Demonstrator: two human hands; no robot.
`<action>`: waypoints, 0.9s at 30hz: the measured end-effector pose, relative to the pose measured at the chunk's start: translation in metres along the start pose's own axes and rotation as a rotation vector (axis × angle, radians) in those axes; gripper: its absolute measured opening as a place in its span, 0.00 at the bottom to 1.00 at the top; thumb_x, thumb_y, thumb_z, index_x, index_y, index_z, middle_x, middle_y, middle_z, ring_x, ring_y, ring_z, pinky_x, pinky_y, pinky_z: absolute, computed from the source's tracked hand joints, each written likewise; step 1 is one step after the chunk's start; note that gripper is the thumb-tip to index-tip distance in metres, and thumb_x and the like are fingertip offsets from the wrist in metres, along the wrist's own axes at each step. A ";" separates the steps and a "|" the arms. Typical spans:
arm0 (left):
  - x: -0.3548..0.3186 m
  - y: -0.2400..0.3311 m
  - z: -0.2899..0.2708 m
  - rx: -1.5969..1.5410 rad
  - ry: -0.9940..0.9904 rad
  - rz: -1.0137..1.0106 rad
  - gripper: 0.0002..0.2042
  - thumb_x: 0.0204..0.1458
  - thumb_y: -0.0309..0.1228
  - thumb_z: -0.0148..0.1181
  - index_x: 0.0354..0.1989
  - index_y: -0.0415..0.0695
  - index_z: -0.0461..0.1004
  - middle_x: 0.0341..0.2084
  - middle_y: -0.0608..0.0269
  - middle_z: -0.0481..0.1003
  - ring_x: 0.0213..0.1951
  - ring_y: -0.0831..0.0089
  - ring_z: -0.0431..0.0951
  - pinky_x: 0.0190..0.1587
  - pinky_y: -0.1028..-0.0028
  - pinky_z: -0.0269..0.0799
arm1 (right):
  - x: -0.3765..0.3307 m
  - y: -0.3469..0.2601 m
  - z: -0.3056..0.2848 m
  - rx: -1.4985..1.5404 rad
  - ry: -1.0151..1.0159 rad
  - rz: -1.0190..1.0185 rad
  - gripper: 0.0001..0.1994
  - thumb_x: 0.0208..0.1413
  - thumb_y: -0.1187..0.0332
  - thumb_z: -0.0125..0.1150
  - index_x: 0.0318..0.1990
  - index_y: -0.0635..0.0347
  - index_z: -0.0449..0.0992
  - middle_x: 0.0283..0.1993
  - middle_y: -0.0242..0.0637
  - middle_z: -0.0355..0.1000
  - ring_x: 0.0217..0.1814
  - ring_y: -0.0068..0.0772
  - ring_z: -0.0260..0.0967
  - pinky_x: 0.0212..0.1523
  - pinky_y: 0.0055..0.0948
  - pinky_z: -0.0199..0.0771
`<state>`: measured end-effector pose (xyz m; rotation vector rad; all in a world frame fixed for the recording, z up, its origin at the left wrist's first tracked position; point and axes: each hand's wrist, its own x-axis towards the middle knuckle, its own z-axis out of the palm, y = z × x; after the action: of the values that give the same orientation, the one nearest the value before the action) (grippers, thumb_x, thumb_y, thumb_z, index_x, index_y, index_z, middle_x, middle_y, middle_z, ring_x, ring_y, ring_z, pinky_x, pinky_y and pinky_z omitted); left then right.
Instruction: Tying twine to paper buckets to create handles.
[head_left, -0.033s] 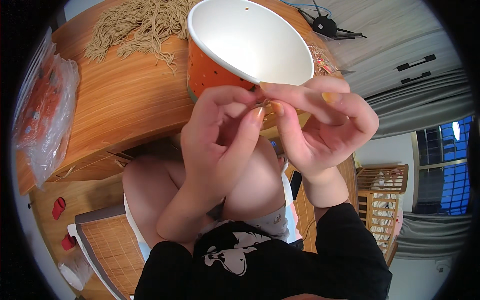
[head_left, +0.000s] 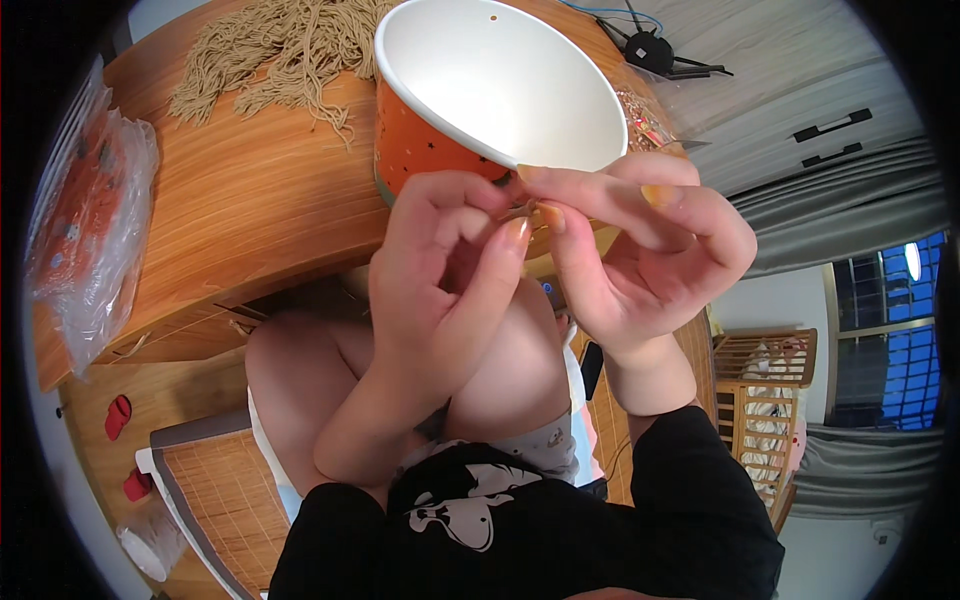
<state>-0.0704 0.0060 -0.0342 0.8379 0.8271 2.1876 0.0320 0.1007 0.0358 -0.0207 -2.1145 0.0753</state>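
At frame centre, left hand [head_left: 440,270] and right hand [head_left: 640,250] meet fingertip to fingertip, each grip pinched narrow on something tiny, right beside the orange bowl [head_left: 420,140] on the bench [head_left: 250,210].

Single head-worn fisheye looked steeply down, very close on both hands [head_left: 540,260]; wooden table [head_left: 250,210] lay just beyond them, rim edges bent.

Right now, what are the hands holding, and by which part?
Both hands, left hand and right hand, pinch something tiny between their fingertips; what it is cannot be told.
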 end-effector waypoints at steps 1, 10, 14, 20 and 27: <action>-0.001 0.001 -0.004 0.067 -0.079 -0.022 0.05 0.60 0.20 0.56 0.42 0.39 0.69 0.26 0.74 0.73 0.26 0.92 0.66 0.28 0.87 0.58 | 0.001 -0.001 -0.001 -0.026 -0.033 -0.010 0.17 0.47 0.79 0.72 0.38 0.60 0.67 0.38 0.31 0.84 0.39 0.27 0.66 0.45 0.24 0.63; -0.003 0.008 0.004 -0.042 -0.158 -0.171 0.13 0.64 0.20 0.50 0.56 0.35 0.71 0.39 0.70 0.76 0.32 0.89 0.69 0.35 0.84 0.65 | -0.018 -0.008 -0.001 -0.048 0.158 0.018 0.24 0.47 0.83 0.71 0.45 0.59 0.61 0.40 0.40 0.83 0.39 0.29 0.68 0.37 0.21 0.69; -0.005 0.005 0.004 -0.134 -0.199 -0.174 0.17 0.64 0.20 0.49 0.61 0.36 0.69 0.45 0.70 0.76 0.30 0.91 0.67 0.32 0.86 0.62 | -0.023 -0.020 0.001 -0.113 0.164 0.199 0.24 0.56 0.84 0.62 0.53 0.56 0.55 0.41 0.48 0.82 0.43 0.28 0.70 0.51 0.24 0.64; -0.004 0.002 0.002 -0.341 -0.270 -0.414 0.20 0.65 0.21 0.47 0.66 0.36 0.64 0.45 0.69 0.77 0.25 0.95 0.57 0.27 0.88 0.53 | -0.041 -0.026 0.011 -0.156 0.288 0.357 0.23 0.55 0.83 0.64 0.51 0.60 0.57 0.42 0.45 0.80 0.45 0.28 0.75 0.52 0.24 0.65; -0.005 -0.009 0.006 -0.265 -0.262 -0.313 0.20 0.65 0.21 0.47 0.65 0.34 0.63 0.54 0.58 0.75 0.46 0.79 0.77 0.49 0.80 0.71 | -0.048 -0.049 0.031 0.190 0.446 0.657 0.22 0.56 0.84 0.63 0.53 0.61 0.59 0.44 0.38 0.72 0.44 0.25 0.72 0.50 0.22 0.68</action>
<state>-0.0604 0.0096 -0.0386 0.7817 0.4879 1.8148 0.0308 0.0487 -0.0184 -0.5660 -1.5734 0.6039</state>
